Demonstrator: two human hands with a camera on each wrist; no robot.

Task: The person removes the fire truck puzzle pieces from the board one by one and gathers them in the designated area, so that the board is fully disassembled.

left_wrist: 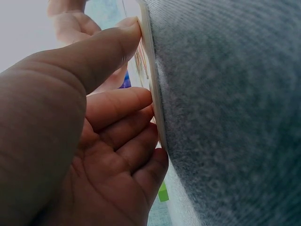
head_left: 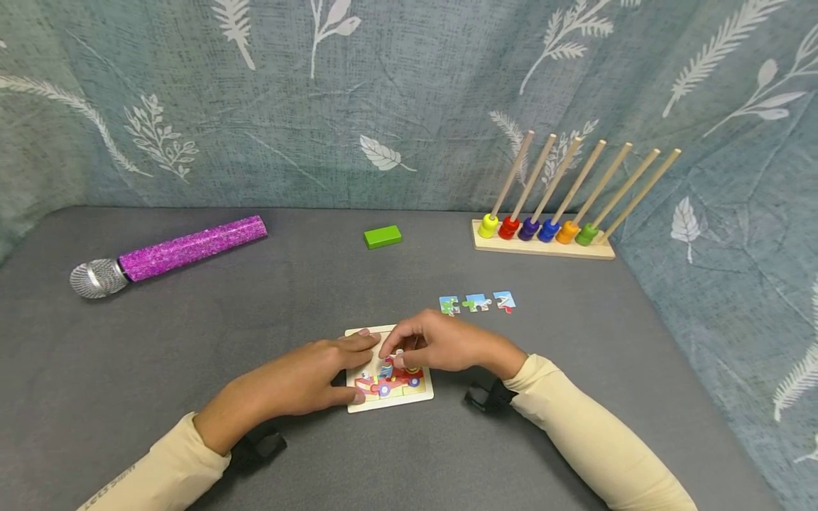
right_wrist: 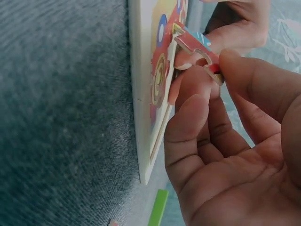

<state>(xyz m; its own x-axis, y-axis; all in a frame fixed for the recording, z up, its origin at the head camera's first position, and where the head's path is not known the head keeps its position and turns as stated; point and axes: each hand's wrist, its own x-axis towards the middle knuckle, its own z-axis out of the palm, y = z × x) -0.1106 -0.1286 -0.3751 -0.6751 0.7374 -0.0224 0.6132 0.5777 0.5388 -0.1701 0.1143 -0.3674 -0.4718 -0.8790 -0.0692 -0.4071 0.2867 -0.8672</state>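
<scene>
A small wooden jigsaw tray [head_left: 409, 401] lies on the dark tabletop, its picture showing a red car with blue wheels. My left hand [head_left: 313, 376] rests on the tray's left side, fingers stretched over the upper edge and thumb at the lower one. Over the picture, my right hand [head_left: 441, 343] pinches a red and blue puzzle piece [right_wrist: 190, 41] between thumb and fingers. In the right wrist view that piece is tilted, one end close against the picture. Part of the tray's upper half is hidden by the hands.
Beyond the right hand lie three loose puzzle pieces [head_left: 476, 303]. A green block [head_left: 383, 236] sits farther back. At the back right stands a wooden peg rack [head_left: 543, 245] with coloured beads; a purple glittery microphone [head_left: 192, 250] lies at the left. Patterned cloth [head_left: 396, 92] hangs behind.
</scene>
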